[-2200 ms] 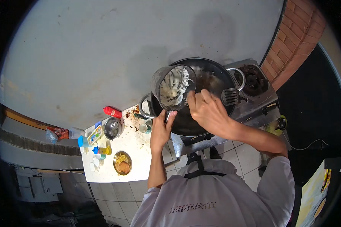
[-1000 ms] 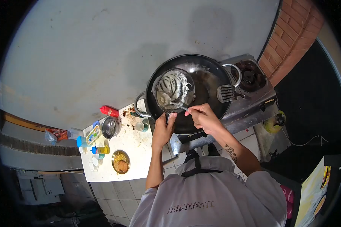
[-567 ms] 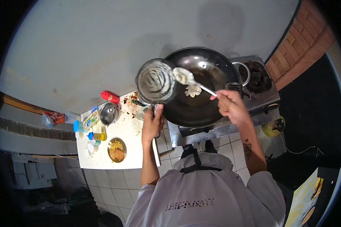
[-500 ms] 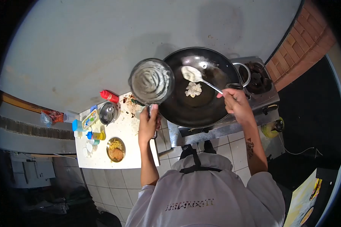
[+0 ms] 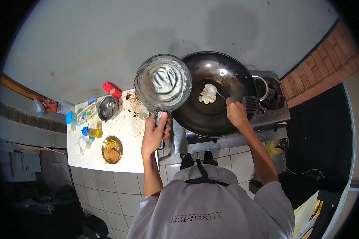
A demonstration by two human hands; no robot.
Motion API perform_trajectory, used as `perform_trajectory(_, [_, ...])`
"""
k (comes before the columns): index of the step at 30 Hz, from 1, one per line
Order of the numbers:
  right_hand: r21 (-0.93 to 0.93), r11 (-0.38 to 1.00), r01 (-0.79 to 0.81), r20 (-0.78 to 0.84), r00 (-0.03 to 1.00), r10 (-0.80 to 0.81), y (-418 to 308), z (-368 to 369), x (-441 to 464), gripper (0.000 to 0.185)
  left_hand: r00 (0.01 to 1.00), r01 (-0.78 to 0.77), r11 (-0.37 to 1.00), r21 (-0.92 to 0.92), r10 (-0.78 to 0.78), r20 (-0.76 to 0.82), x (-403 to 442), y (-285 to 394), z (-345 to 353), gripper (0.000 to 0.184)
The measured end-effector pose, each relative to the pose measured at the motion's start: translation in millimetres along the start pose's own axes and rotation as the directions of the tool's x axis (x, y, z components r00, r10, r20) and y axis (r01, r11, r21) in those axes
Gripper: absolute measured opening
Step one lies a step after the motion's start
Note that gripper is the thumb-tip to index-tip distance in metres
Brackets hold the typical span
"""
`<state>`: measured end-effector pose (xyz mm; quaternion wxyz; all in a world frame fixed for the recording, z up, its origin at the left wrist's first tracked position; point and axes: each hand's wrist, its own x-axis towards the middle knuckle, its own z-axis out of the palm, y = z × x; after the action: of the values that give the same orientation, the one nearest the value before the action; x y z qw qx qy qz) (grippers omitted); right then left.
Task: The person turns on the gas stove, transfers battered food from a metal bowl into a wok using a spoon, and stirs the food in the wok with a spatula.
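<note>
My left hand [image 5: 156, 133] is closed around the handle of a saucepan [image 5: 143, 90], which is tilted and overlaps the left edge of the wok. A thin white coating is smeared over the saucepan's inside. Closed on a metal spoon [image 5: 221, 95], my right hand [image 5: 237, 114] is over the right part of the wok [image 5: 193, 121]. The spoon's bowl rests at a lumpy white mass [image 5: 206, 96], which lies in the middle of the wok with some liquid around it. A slotted spatula [image 5: 250, 104] sits at the wok's right rim, just beside my right hand.
The wok stands on a metal stove [image 5: 179, 139], with another burner [image 5: 270, 91] to its right. On the white table [image 5: 127, 163] at left are a plate of food [image 5: 113, 158], a metal bowl [image 5: 101, 110], a red bottle [image 5: 112, 90] and a yellow bottle [image 5: 93, 132].
The spoon has come down from above the white mass onto it, and more white stuff lies there. My right hand has moved left and down. The saucepan has shifted slightly right against the wok.
</note>
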<state>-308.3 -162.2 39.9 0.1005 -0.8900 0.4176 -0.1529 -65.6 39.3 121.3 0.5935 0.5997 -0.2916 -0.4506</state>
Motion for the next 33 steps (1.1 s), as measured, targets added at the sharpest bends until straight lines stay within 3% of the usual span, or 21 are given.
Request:
perform_trajectory(18, [-0.058,0.998,-0.009,0.016,1.0,0.01,-6.2,5.5,-1.0,0.01,1.0,-0.025,1.0,-0.007,0.025,-0.003,2.8,1.7,-4.3,0.033])
perform_trajectory(21, [-0.072,0.996,0.048,0.052,0.998,-0.045,-8.1,3.1,-1.1,0.009,1.0,-0.022,1.0,0.007,0.022,0.012,4.3,3.9,-4.9,0.034])
perform_trajectory(30, [-0.034,0.999,-0.042,0.021,0.999,0.043,-11.6,-7.0,-4.9,0.008,0.999,-0.012,0.999,0.029,0.011,0.035,5.9,2.6,-4.1,0.033])
perform_trajectory(33, [-0.088,0.996,0.016,0.051,0.999,-0.012,-4.2,-0.4,-5.9,0.008,0.999,-0.015,0.999,0.039,0.014,0.036,8.7,3.0,-3.2,0.033])
